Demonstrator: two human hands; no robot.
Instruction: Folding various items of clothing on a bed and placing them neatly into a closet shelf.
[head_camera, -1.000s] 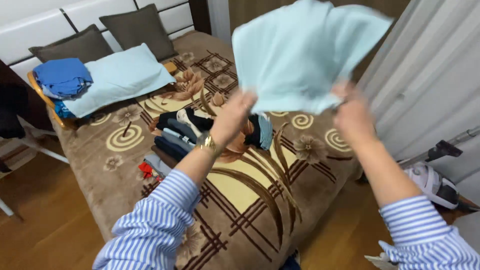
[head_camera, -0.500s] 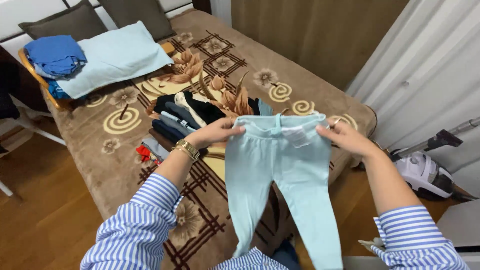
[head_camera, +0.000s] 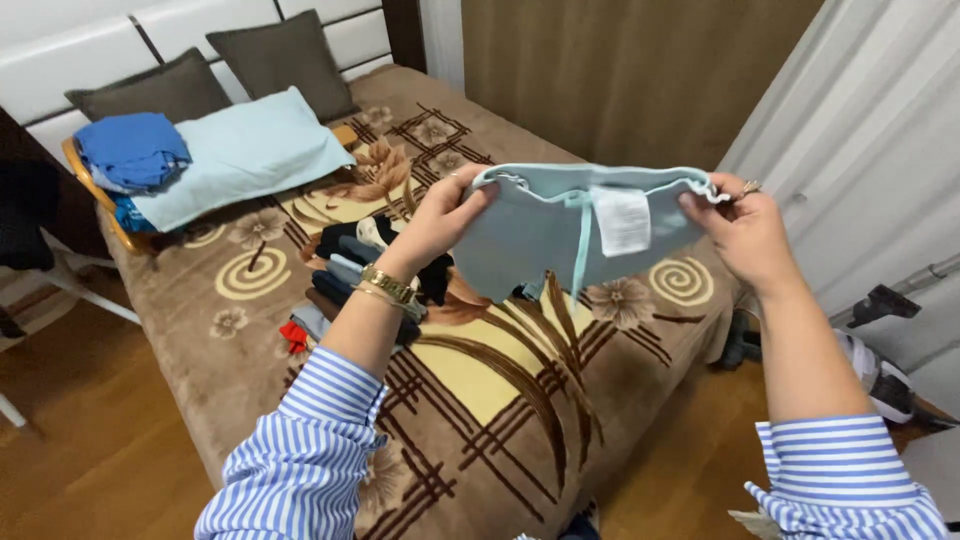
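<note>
Left hand (head_camera: 438, 222) and right hand (head_camera: 745, 232) each pinch the waistband of light blue pants (head_camera: 560, 235), held up over the bed (head_camera: 480, 370). Folding looks barely begun; dark clothes pile (head_camera: 365, 262) is unsorted.

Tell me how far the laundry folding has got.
Looks done: blue clothes stacked near the pillows, apparently folded. In hand: the left hand and right hand hold light blue pants by the waistband above the bed. Left: a jumble of dark clothes on the brown blanket.

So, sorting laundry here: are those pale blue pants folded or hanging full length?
Folded up: the pale blue pants are held bunched at the waistband between left hand and right hand.
</note>
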